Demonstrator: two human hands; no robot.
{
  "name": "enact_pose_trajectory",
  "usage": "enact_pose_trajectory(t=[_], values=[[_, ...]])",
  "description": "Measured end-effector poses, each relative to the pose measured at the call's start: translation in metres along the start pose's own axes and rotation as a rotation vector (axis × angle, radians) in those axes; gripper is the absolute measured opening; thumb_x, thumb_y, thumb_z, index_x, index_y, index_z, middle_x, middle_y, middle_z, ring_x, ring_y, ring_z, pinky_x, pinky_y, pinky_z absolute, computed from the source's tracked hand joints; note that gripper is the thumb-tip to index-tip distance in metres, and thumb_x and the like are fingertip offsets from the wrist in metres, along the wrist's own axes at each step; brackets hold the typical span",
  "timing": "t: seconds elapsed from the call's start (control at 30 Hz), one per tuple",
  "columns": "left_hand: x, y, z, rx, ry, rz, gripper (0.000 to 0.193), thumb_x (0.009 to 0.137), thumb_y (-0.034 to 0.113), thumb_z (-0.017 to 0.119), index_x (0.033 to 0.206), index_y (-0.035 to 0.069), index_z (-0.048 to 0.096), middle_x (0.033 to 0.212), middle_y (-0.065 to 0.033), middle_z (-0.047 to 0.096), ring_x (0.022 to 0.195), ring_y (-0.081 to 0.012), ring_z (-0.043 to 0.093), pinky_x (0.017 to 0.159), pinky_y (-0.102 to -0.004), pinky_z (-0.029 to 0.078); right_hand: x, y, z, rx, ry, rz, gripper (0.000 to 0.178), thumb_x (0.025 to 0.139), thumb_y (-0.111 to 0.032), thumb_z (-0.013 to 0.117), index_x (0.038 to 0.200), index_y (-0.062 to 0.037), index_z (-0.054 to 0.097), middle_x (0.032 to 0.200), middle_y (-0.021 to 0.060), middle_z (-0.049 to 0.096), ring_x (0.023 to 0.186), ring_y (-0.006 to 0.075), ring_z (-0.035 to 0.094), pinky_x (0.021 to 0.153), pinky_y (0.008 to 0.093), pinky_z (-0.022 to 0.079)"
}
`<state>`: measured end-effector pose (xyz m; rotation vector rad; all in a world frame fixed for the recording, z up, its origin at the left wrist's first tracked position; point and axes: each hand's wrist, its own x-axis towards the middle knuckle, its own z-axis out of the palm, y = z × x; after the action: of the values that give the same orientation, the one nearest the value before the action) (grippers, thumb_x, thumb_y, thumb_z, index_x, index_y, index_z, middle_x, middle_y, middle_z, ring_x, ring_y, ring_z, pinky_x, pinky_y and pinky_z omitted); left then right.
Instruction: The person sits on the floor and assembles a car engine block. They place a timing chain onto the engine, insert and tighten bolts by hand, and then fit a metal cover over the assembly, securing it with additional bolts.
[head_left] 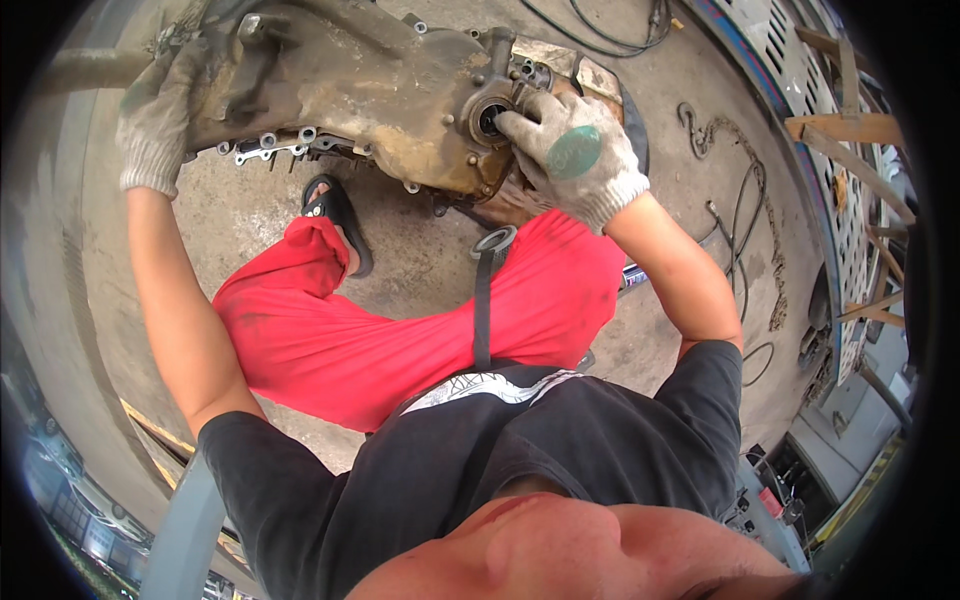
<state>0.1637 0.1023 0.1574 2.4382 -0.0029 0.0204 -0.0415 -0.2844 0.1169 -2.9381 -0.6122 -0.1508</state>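
A large, oil-stained metal engine casing [350, 85] lies across the upper part of the head view, with bolt lugs along its near edge. At its left end, my left hand [160, 115], in a grimy pale work glove, grips the edge, and its fingertips blend into the dirty metal. My right hand [575, 150], gloved with a green patch on the back, is at the casing's right end. Its fingers are bent together at the rim of a round opening [490, 120] with a dark inside. Anything between those fingertips is hidden.
Below the casing are my red trousers [400, 350] and a sandalled foot [343, 225] on the concrete floor. A chain with a hook [697, 135] and black cables [745, 215] lie to the right. Beyond them stands a perforated metal frame [800, 110] with wooden braces [850, 128].
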Motion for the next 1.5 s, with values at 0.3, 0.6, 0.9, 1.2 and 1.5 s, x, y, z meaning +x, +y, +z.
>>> enact_pose_trajectory(t=[0.3, 0.6, 0.9, 1.2, 1.5], values=[[-0.015, 0.009, -0.007, 0.004, 0.062, 0.028, 0.051, 0.099, 0.049, 0.067, 0.129, 0.008, 0.075, 0.116, -0.0095, 0.078, 0.105, -0.0175, 0.071, 0.095, -0.0301, 0.051, -0.004, -0.02, -0.003, -0.244, -0.228, 0.03, 0.029, 0.091, -0.02, 0.064, 0.118, -0.0089, 0.066, 0.095, 0.0129, 0.071, 0.086, 0.032, 0.073, 0.07, 0.0454, 0.059], [-0.016, 0.0, -0.005, -0.013, 0.093, 0.075, 0.051, 0.1, 0.043, 0.071, 0.13, 0.002, 0.073, 0.111, -0.009, 0.079, 0.098, -0.0123, 0.07, 0.089, -0.0279, 0.054, 0.007, -0.017, -0.002, -0.063, -0.43, 0.081, 0.028, 0.093, -0.015, 0.061, 0.118, -0.0037, 0.059, 0.087, 0.017, 0.074, 0.078, 0.0367, 0.075, 0.063, 0.0466, 0.059], [-0.015, 0.006, 0.0, 0.096, 0.046, 0.019, 0.063, 0.095, 0.058, 0.068, 0.125, 0.003, 0.075, 0.116, -0.0132, 0.079, 0.105, -0.0215, 0.072, 0.096, -0.0331, 0.052, 0.009, -0.023, -0.004, 0.134, -0.518, 0.228, 0.031, 0.094, -0.019, 0.065, 0.123, -0.0079, 0.06, 0.087, 0.0169, 0.075, 0.081, 0.0375, 0.075, 0.067, 0.0461, 0.059], [0.016, -0.02, 0.025, 0.172, 0.036, 0.072, 0.064, 0.097, 0.055, 0.069, 0.13, -0.001, 0.071, 0.121, -0.0175, 0.077, 0.112, -0.024, 0.071, 0.098, -0.0336, 0.051, -0.049, -0.025, 0.063, 0.83, 0.273, 0.713, 0.051, 0.09, -0.022, 0.081, 0.131, -0.0032, 0.059, 0.113, 0.0177, 0.073, 0.09, 0.0266, 0.075, 0.086, 0.0368, 0.06], [0.038, -0.048, 0.035, 0.086, -0.045, 0.075, 0.059, 0.098, 0.055, 0.067, 0.128, 0.005, 0.074, 0.113, -0.0143, 0.078, 0.104, -0.0216, 0.07, 0.097, -0.0339, 0.051, -0.036, -0.044, 0.084, 1.297, 0.395, 1.041, 0.058, 0.096, -0.014, 0.078, 0.14, 0.0019, 0.044, 0.125, 0.0122, 0.065, 0.113, 0.0205, 0.067, 0.081, 0.0345, 0.062]])
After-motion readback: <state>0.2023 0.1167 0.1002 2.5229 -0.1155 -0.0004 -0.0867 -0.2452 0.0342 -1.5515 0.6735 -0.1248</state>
